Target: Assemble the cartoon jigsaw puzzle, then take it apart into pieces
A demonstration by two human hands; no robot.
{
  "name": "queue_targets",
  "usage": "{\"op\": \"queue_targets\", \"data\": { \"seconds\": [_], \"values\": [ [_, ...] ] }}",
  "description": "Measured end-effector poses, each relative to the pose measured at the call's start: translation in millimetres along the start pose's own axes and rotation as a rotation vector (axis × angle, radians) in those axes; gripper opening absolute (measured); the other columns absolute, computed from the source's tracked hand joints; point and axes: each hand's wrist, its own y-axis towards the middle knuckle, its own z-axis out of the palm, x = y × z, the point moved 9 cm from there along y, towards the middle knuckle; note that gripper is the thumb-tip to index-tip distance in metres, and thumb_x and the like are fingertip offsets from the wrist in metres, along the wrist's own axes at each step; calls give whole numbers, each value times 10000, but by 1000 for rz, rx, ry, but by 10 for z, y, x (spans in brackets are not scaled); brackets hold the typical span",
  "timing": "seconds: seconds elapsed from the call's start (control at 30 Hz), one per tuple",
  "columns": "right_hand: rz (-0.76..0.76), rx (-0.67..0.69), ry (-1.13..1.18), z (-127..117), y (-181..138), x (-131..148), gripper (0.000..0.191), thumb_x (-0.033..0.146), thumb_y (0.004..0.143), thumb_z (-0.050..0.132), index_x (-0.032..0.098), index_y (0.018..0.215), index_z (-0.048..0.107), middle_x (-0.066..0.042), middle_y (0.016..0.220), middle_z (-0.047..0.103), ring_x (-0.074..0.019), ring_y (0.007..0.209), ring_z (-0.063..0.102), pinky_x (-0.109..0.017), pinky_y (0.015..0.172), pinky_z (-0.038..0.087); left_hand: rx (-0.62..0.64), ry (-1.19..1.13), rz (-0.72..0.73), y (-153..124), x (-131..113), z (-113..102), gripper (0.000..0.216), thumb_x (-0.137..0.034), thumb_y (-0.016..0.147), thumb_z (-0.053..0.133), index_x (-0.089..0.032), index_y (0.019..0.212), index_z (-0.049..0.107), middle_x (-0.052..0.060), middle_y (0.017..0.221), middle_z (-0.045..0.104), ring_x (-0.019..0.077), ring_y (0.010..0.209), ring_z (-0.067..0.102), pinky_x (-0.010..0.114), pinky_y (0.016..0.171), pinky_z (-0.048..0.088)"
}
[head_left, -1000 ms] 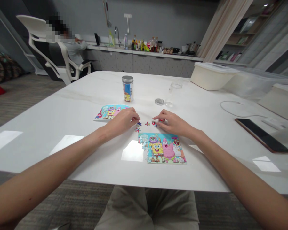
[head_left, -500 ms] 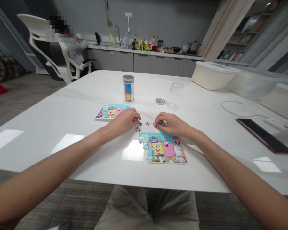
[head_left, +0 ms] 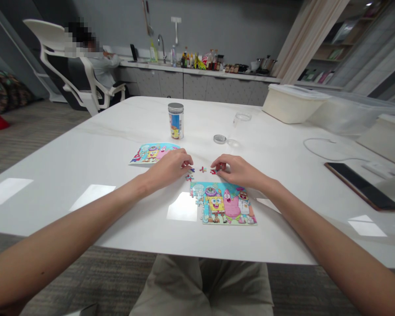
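A partly joined cartoon jigsaw puzzle (head_left: 229, 204) lies on the white table (head_left: 134, 237), its left edge ragged. Beyond its upper left side, my left hand (head_left: 176, 166) has curled fingers closed at a small dark blue jigsaw piece (head_left: 192, 170), partly covered by the fingertips. My right hand (head_left: 234, 169) rests above the puzzle, thumb and index finger at a red jigsaw piece (head_left: 213, 172). Between the hands lies a loose multicoloured piece (head_left: 202, 169). Another loose piece (head_left: 189, 177) sits just below my left fingertips. A printed picture sheet (head_left: 148, 152) is partly behind my left hand.
A lidded jar (head_left: 176, 123) stands farther back. A round metal lid (head_left: 220, 139) and a clear container (head_left: 243, 116) are right of it. A phone (head_left: 362, 185), a white cable (head_left: 316, 149) and storage boxes (head_left: 291, 105) occupy the right side. A person sits in a chair (head_left: 85, 83) behind.
My right thumb and index finger have spread slightly, and more of the red jigsaw piece shows at their tips. My left hand has stayed almost still.
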Motion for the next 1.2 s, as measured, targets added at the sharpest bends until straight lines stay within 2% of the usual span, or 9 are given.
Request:
{"op": "queue_targets", "data": {
  "seconds": [0.17,0.4,0.57,0.87,1.07,1.2],
  "values": [
    [91,26,22,22,3,-100,224,133,750,560,201,930,674,-39,812,625,-157,688,547,-315,657,450,3,-6,16,4,16,27,150,-170,839,555,-153,886,697,69,884,637,169,773,579,302,742,441],
    [112,32,38,5,3,-103,103,169,739,596,209,803,666,-36,799,624,-151,686,533,-305,640,434,1,-10,4,2,0,10,137,-179,836,563,-147,863,693,65,860,632,166,760,578,301,732,443],
    [195,47,258,43,12,-106,71,254,773,611,202,771,660,-36,760,671,-152,696,581,-303,646,465,-16,-41,3,-7,-55,-41,161,-203,847,539,-152,852,692,61,850,631,165,755,580,306,726,441],
    [235,114,534,159,1,-42,87,228,706,675,189,781,656,-40,784,704,-152,723,648,-306,694,517,-29,-32,25,-15,-116,-82,147,-195,834,532,-166,818,675,28,774,611,141,695,542,274,672,399],
    [261,131,538,166,-13,-13,71,221,701,671,190,760,647,-38,757,707,-156,712,656,-301,663,514,8,20,-48,-33,-74,-59,191,-244,837,510,-179,846,690,2,633,569,138,595,514,274,617,369],
    [260,22,433,67,16,-92,47,234,722,648,196,749,641,-36,736,698,-155,680,632,-310,647,501,-4,88,-122,-44,-8,-81,175,-246,809,521,-190,806,687,12,610,594,153,595,533,275,580,354]
  ]
}}
